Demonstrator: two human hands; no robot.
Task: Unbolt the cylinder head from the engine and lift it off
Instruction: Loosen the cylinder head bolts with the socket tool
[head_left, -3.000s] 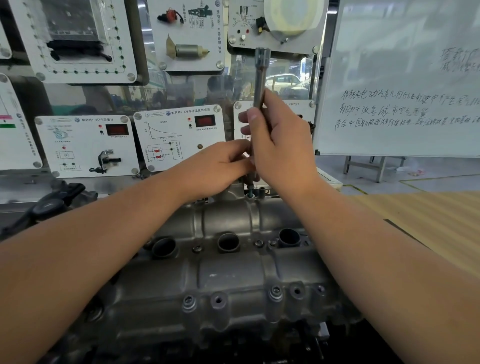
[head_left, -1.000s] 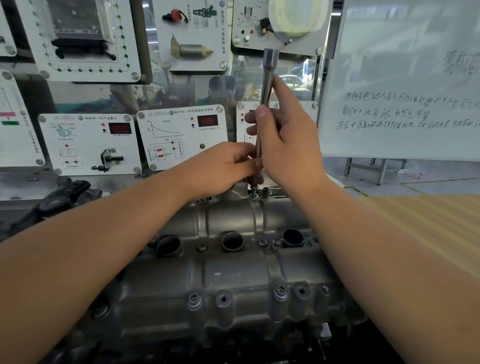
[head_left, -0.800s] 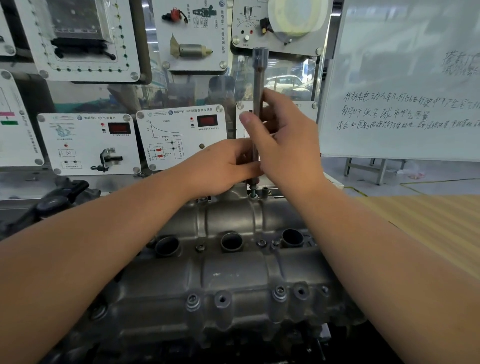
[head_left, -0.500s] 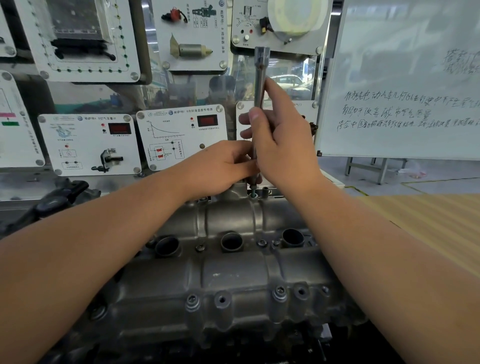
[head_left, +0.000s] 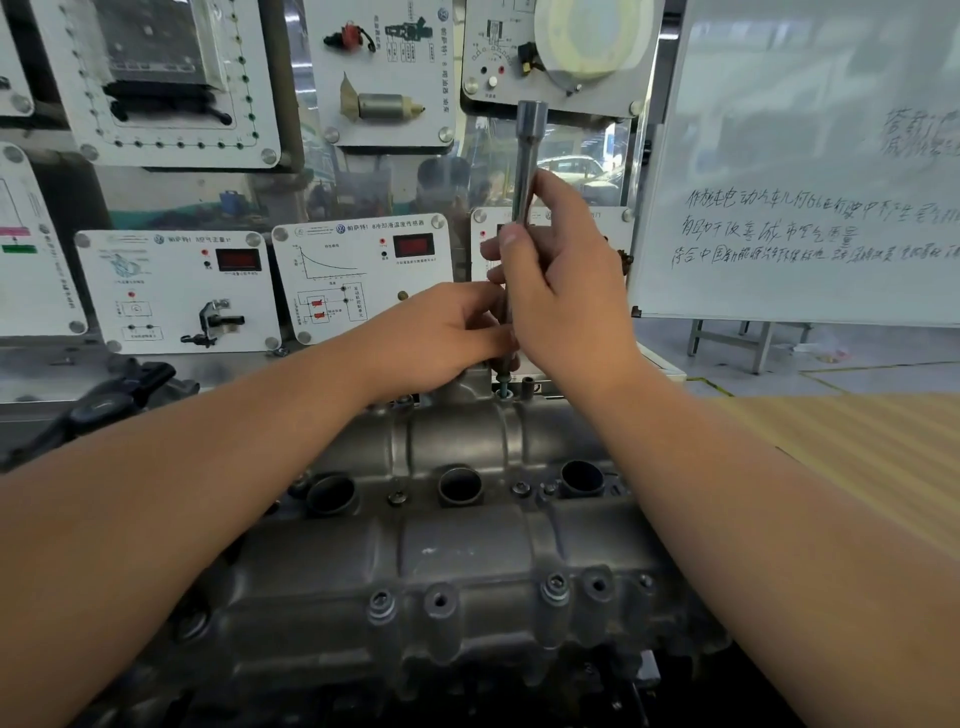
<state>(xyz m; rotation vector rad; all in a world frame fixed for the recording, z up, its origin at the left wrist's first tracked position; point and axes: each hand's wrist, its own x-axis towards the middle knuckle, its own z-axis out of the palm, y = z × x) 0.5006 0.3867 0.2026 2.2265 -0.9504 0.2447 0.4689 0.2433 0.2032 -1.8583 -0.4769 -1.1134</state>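
A grey cast cylinder head (head_left: 457, 561) lies across the lower middle, with three round plug wells and several bolts along its near edge. A long steel socket extension (head_left: 529, 150) stands nearly upright over a bolt (head_left: 503, 387) at the head's far edge. My right hand (head_left: 566, 296) grips the tool's shaft around its middle. My left hand (head_left: 441, 338) pinches the tool's lower end just above the bolt. The tool's tip is hidden behind my fingers.
White training panels (head_left: 363, 280) with sensors and displays cover the wall behind the engine. A whiteboard (head_left: 810, 166) with handwriting stands at the right. A wooden bench top (head_left: 872, 447) lies right of the engine. A black part (head_left: 109, 400) sits at the left.
The tool's top has wobbled slightly left and right while my right hand's fingers shifted on the shaft. My left hand has stayed at the tool's base.
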